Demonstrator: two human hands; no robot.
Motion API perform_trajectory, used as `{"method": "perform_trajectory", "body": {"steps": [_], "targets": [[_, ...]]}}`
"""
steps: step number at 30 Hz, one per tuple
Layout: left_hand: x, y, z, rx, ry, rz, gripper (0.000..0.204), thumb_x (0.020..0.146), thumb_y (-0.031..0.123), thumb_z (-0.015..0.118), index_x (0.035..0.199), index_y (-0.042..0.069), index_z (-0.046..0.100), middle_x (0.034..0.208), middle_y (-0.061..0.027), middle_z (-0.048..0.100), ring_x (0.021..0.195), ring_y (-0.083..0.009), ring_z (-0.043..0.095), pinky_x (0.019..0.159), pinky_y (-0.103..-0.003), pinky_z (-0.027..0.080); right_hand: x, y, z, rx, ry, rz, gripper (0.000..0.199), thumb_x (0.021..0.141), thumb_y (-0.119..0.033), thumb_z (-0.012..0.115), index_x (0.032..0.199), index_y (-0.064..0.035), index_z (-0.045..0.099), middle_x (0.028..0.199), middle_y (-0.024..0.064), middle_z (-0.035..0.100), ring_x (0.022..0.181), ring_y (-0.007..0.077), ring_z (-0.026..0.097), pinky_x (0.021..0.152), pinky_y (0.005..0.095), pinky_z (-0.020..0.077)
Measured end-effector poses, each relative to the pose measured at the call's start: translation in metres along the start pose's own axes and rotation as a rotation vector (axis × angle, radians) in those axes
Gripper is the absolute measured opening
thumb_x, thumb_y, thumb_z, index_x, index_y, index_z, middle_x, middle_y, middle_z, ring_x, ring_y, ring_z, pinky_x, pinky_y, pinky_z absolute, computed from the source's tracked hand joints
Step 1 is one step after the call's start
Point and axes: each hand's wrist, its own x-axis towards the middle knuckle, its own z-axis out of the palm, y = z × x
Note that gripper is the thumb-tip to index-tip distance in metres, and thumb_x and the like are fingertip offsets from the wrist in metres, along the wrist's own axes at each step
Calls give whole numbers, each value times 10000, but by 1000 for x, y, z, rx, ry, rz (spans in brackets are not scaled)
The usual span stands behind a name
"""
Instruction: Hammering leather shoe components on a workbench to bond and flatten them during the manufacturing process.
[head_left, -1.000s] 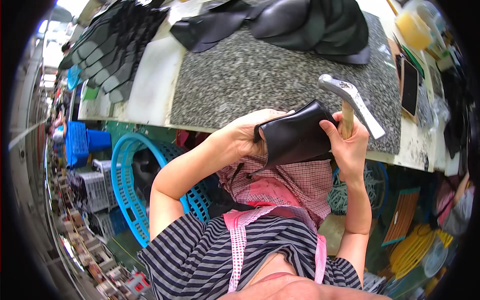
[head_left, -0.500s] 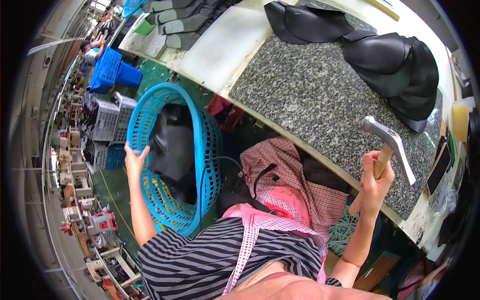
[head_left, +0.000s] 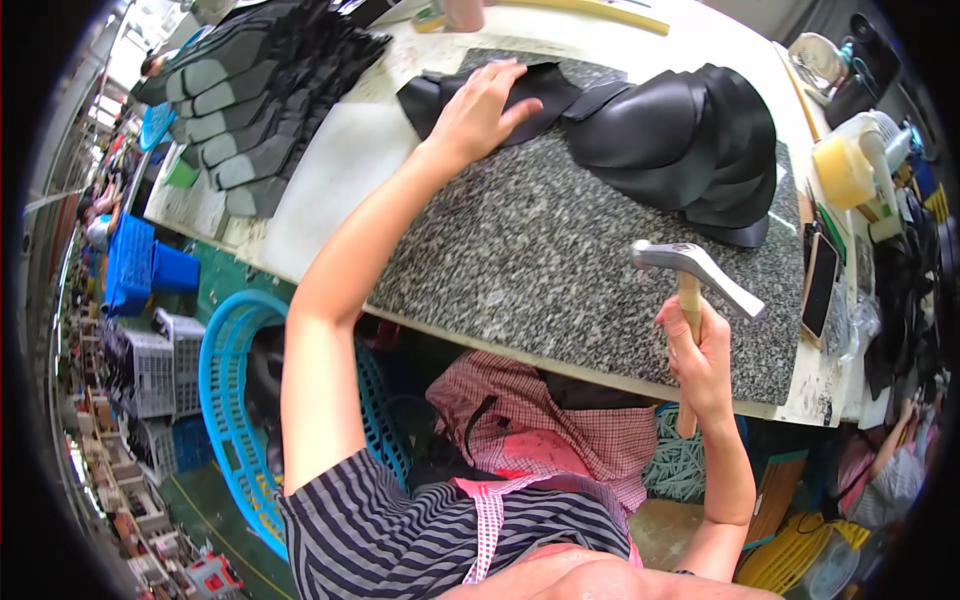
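My left hand [head_left: 482,115] lies with outstretched fingers and spread thumb on a curved black leather-like piece [head_left: 430,100] at the far side of the speckled stone slab [head_left: 480,240]. In my right hand [head_left: 703,350] is a hammer [head_left: 690,262] with a steel head and a wooden handle. It is held upright over the slab's near right part, its head raised toward the slab. A stack of overlapping black leather-like pieces [head_left: 650,130] rests on the slab to the right of my left hand.
A white board [head_left: 330,180] adjoins the slab on its left, beyond it rows of grey-and-black pieces [head_left: 235,130]. Below the table edge stands a blue plastic basket [head_left: 215,390] with black pieces inside. A phone [head_left: 820,285] and a yellowish container [head_left: 843,172] sit at right.
My left hand has left the basket's rim and come down on the black piece on the slab. My right hand still holds the hammer. The view has shifted toward the table.
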Motion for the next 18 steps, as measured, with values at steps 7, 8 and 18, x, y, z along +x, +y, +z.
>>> {"method": "perform_trajectory", "body": {"steps": [7,8,18], "targets": [[57,-67,47,-161,53,-332,280,883,363,713,990,108,756,846,-160,705,819,-250,702,791,-417,509,28,-10,3,-18,-32,-29,259,1016,-290,611,938,-44,587,639,-82,447,457,-10,376,404,183,277],[59,-72,41,-443,117,-332,284,910,322,726,1006,56,745,837,-111,720,746,-132,644,706,-328,501,32,-14,2,-15,-20,-27,259,1016,-290,611,938,-44,587,639,-82,447,457,-10,376,404,183,277],[15,71,-38,-1339,249,-502,189,1006,145,625,1111,-10,649,956,-31,699,830,-82,649,739,-232,524,91,-48,34,22,68,-142,648,825,-423,799,1251,36,631,638,-48,493,599,49,470,545,243,361]]}}
